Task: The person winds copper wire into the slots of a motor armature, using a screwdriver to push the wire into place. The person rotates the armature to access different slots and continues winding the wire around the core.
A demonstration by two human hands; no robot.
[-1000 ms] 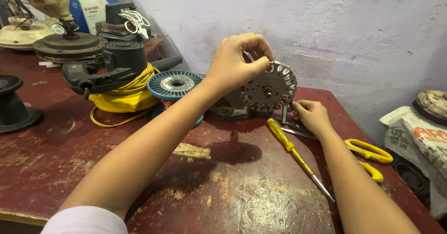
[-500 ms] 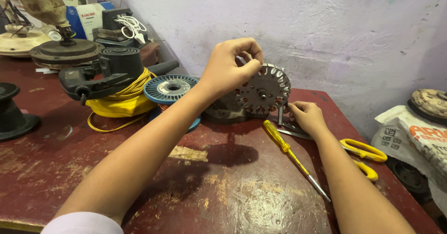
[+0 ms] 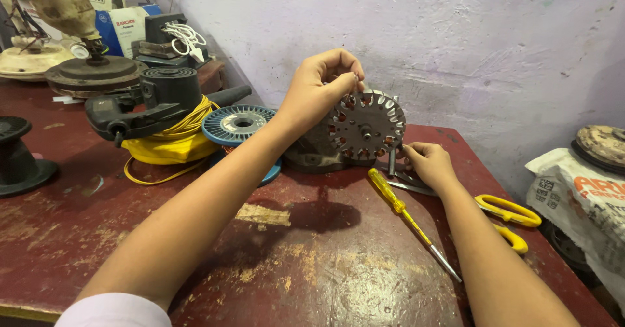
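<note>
little has moved since earlier: stator kept upright, top rim pinched by left hand, right hand closed on its lower edge, screwdriver unused beside it.

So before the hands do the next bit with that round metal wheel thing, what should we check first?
1. Left hand has the top of the round metal stator: ok, fingers pinch its upper rim.
2. Right hand is steady at the lower right edge: ok, fingertips touch there.
3. The stator stands upright on the red table: ok, held on edge.
4. The yellow screwdriver is close by: ok, lying free beside the right wrist.
5. The yellow-handled scissors are out of the way: ok, lying to the right.
6. Any wire is gripped in the fingers: cannot tell, too small.
</note>
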